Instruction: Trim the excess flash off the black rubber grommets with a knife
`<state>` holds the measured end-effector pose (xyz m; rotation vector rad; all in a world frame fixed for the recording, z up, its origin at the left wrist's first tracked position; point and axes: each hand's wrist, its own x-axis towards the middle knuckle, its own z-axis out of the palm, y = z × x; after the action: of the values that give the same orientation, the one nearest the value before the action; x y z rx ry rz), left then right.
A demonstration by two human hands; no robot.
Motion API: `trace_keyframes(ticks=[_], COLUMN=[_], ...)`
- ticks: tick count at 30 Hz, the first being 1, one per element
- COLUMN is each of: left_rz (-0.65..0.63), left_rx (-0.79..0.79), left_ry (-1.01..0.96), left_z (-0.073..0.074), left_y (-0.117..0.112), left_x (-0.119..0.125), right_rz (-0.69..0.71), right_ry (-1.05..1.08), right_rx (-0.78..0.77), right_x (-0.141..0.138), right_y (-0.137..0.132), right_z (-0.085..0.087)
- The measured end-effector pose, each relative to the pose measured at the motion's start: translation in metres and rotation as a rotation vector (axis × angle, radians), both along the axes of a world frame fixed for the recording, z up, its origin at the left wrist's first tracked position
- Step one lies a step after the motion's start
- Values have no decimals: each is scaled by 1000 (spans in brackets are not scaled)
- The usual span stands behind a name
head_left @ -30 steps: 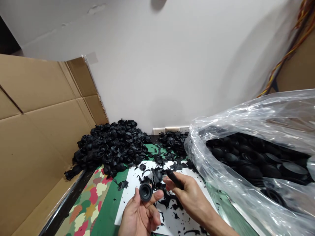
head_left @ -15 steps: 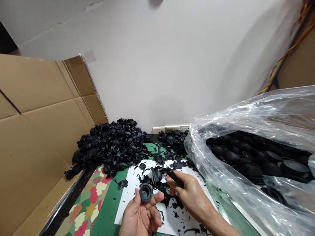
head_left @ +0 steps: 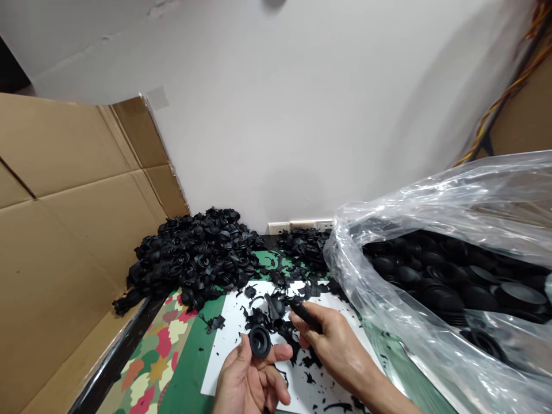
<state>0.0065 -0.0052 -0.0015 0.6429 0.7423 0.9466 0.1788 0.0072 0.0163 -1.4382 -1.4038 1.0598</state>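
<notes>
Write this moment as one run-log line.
left hand: holds black round part | right hand: holds slim black tool | white sheet: black scraps scattered

Tip of black tool [head_left: 308,318] seemingly lost against scraps [head_left: 275,307]; plastic bag [head_left: 379,302] cropped at right.

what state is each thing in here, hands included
left hand: gripping part
part: held, hollow side facing camera
right hand: closed around tool
tool: held, apart from part
bag: open, black pieces inside
pile: loose, heaped
sheet: lying flat, strewn with scraps
cardboard: upright, creased
</notes>
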Motion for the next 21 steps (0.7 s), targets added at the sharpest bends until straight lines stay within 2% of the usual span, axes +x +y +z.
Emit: trace_keyframes(ticks=[9,15,21], left_rz=[-1,-11,88], left_rx=[-6,-20,16], left_ry=[-1,-39,35], left_z=[-4,-1,6], left_y=[1,1,1], left_x=[-1,1,7], right_rz=[-52,-7,-29], right_ry=[22,45,102], right_rx=[61,-1,95], right_x=[3,0,1], right_y=[1,-1,-4], right_z=[-5,0,4])
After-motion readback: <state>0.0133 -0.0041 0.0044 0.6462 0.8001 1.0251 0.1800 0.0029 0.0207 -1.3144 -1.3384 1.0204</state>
